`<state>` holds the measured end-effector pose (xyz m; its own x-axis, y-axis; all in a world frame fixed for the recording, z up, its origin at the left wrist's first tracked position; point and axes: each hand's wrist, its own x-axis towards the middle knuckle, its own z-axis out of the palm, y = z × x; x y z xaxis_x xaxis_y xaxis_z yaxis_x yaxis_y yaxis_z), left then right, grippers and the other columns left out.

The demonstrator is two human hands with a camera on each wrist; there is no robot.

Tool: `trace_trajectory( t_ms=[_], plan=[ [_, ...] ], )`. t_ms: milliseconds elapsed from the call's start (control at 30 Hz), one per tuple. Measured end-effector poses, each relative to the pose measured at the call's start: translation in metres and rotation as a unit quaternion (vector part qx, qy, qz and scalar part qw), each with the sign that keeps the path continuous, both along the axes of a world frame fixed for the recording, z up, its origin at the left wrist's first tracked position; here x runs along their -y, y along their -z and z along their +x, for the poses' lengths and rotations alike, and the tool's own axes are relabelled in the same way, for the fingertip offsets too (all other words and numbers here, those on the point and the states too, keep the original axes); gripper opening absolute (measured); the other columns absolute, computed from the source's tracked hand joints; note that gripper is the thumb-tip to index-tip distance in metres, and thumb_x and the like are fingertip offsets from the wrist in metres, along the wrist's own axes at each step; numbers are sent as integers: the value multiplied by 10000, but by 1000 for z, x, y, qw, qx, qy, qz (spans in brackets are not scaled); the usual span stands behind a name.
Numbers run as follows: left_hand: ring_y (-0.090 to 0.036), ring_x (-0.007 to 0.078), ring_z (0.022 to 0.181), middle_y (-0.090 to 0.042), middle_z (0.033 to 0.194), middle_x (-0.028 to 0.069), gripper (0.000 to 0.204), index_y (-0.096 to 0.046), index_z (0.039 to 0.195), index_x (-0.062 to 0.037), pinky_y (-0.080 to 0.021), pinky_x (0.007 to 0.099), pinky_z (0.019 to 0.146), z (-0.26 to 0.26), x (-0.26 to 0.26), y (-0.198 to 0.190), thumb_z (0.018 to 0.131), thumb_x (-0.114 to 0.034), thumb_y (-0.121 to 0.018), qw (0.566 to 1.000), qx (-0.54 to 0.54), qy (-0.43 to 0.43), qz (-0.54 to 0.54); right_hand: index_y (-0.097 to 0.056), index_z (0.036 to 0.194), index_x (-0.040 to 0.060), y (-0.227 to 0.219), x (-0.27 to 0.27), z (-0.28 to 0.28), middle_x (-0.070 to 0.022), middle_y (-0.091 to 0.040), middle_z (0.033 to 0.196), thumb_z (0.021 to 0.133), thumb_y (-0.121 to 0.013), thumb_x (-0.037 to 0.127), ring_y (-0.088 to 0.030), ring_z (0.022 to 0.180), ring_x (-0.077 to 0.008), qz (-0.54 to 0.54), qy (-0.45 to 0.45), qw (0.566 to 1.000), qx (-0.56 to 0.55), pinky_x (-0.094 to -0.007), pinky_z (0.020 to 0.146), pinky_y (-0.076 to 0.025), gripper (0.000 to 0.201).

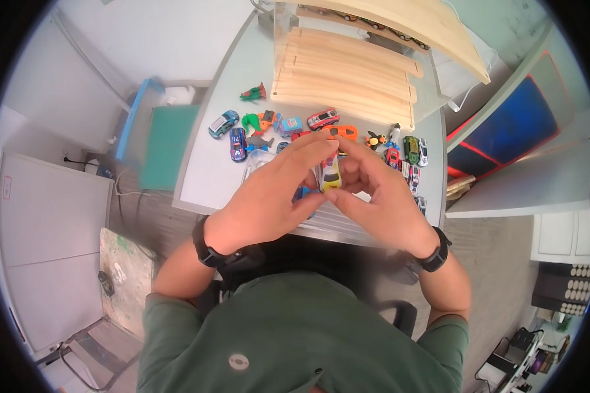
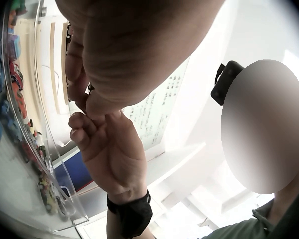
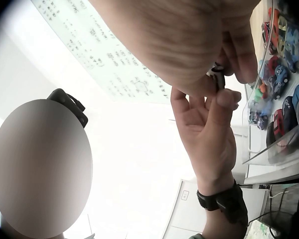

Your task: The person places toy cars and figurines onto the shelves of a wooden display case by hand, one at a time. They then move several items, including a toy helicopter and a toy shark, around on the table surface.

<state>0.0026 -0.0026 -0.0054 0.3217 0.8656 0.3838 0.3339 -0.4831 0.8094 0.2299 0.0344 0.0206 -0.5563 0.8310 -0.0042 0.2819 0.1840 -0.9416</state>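
A small toy car (image 1: 331,178), yellow at its lower end with red and white above, is pinched between both hands in the head view. The left hand (image 1: 265,190) holds it from the left, thumb at its lower end. From the right, the right hand (image 1: 383,193) grips it with thumb and fingers, the fingertips of both hands meeting near its top. In the right wrist view, a dark part of the car (image 3: 219,77) shows between the fingers. The left wrist view mostly hides the car behind the left hand (image 2: 124,55).
Many toy cars, such as a red one (image 1: 323,118) and a blue one (image 1: 238,144), and small figures lie on the table (image 1: 203,177) around the hands. A wooden tiered rack (image 1: 344,78) with clear side panels stands at the back. A clear container (image 1: 259,159) is partly behind the left hand.
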Motion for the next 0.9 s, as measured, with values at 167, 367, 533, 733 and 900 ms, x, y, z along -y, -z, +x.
trace_trajectory(
  t_ms=[167,367,533,733,900],
  plan=[
    [-699,228,878,-486,1630,185,798,-478,1545,-52,-588,353,855,-2,-2,1,832,47,-822,1000,-19,-7,12,-427,1628,55,2,-2,2,-112,-701,1128,931,-806,85,-725,946,-173,17,-8,1000,3,-332,890,-595,794],
    [-640,315,1201,-497,1623,178,763,-491,1534,-31,-517,432,1066,-7,-10,-1,850,-5,-826,996,-68,-12,56,-426,1620,33,3,-3,4,-121,-706,1154,928,-811,74,-728,948,-180,30,-8,999,13,-332,890,-596,793],
    [-497,354,1475,-501,1621,184,740,-502,1531,-29,-399,469,1215,-15,-14,-3,866,-32,-827,995,-74,24,64,-447,1605,38,-3,-11,5,-133,-670,1254,912,-834,88,-711,999,-193,30,-35,999,27,-335,890,-593,795],
    [-439,354,1544,-486,1639,181,781,-471,1576,-41,-368,459,1257,-20,-10,-10,875,-16,-814,998,-17,40,-34,-482,1572,46,-10,-16,0,-157,-641,1349,878,-879,141,-685,1098,-239,109,-49,991,68,-374,924,-589,805],
    [-504,311,1493,-491,1635,161,840,-458,1591,-44,-449,449,1206,-24,-4,-6,850,-29,-854,998,-1,26,-57,-506,1537,40,-5,-14,1,-174,-594,1450,873,-890,169,-668,1184,-277,136,-72,987,49,-389,960,-591,777]
  ],
)
